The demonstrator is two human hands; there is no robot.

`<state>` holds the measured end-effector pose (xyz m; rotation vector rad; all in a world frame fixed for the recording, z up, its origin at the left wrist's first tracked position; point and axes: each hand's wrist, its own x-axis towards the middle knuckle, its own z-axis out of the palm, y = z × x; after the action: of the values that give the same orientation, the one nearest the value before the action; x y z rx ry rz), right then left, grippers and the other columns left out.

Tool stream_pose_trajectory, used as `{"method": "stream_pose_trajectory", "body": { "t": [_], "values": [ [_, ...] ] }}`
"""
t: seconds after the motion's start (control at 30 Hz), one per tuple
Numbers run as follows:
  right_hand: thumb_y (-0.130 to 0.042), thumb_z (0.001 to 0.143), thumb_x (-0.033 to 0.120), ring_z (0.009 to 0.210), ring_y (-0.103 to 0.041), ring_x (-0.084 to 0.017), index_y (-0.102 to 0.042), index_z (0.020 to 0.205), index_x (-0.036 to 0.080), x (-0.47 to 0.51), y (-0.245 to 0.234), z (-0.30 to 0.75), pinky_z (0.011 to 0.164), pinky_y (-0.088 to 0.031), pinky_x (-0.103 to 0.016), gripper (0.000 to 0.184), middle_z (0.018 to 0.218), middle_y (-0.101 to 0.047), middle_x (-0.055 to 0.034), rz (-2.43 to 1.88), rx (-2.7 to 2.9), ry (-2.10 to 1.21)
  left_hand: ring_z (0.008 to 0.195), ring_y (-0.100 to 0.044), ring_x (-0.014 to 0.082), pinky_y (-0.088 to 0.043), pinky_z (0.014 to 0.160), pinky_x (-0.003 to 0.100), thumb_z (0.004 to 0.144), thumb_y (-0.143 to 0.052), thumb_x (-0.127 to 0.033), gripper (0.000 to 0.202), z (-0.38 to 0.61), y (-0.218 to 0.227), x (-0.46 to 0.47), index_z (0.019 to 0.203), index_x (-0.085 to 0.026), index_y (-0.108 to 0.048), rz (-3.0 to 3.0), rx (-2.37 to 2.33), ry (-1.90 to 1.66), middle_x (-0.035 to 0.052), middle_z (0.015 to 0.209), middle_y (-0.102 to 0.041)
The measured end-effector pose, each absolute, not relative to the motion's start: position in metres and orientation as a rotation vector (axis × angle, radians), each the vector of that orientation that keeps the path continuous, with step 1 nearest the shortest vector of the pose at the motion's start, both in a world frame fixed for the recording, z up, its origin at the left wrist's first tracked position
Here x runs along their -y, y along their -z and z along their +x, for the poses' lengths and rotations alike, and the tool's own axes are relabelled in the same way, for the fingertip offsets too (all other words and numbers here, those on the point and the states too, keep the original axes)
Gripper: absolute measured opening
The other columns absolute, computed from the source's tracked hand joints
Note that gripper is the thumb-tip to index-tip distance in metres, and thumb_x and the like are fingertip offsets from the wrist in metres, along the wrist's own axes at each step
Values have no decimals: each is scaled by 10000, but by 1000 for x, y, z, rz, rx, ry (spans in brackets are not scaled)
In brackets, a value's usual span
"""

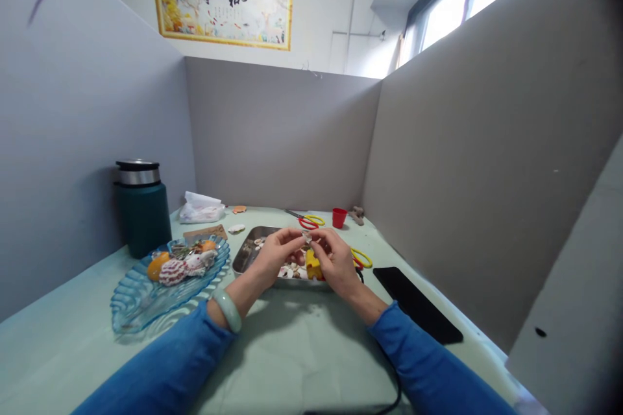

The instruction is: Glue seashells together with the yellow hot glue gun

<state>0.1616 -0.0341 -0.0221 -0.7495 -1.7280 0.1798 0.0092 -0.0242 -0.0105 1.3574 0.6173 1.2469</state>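
Observation:
My left hand [278,251] and my right hand [335,260] meet above a steel tray [246,255] that holds several small shells. Both hands pinch one small pale shell [307,238] between their fingertips. A yellow tool [313,266] shows just under my right hand, at the tray's near edge; I cannot tell whether the hand grips it. A pale green bangle [227,309] sits on my left wrist. Both sleeves are blue.
A blue glass dish [141,301] with shells and an orange piece lies at the left. Behind it stand a dark green flask [142,207] and a plastic bag [200,209]. Red-and-yellow scissors [306,220], a red cup [339,217] and a black phone [416,303] lie to the right. Grey partitions enclose the table.

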Motion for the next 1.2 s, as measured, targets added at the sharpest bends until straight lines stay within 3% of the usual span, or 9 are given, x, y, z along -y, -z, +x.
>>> {"method": "stream_pose_trajectory", "body": {
  "t": [0.93, 1.2],
  "values": [
    [-466, 889, 228, 928, -565, -200, -615, 1010, 227, 34, 25, 164, 828, -448, -332, 192, 984, -612, -68, -741, 1815, -69, 545, -575, 99, -493, 570, 254, 645, -739, -291, 294, 5, 11, 20, 842, -138, -584, 1322, -597, -1140, -5, 682, -589],
    [-476, 873, 193, 907, -567, -199, -601, 1055, 223, 29, 30, 165, 797, -456, -325, 223, 1009, -602, -70, -740, 1857, -49, 548, -568, 90, -491, 597, 252, 606, -749, -182, 219, 5, 11, 17, 761, -104, -615, 1227, -597, -1162, 2, 635, -592]
  ]
}}
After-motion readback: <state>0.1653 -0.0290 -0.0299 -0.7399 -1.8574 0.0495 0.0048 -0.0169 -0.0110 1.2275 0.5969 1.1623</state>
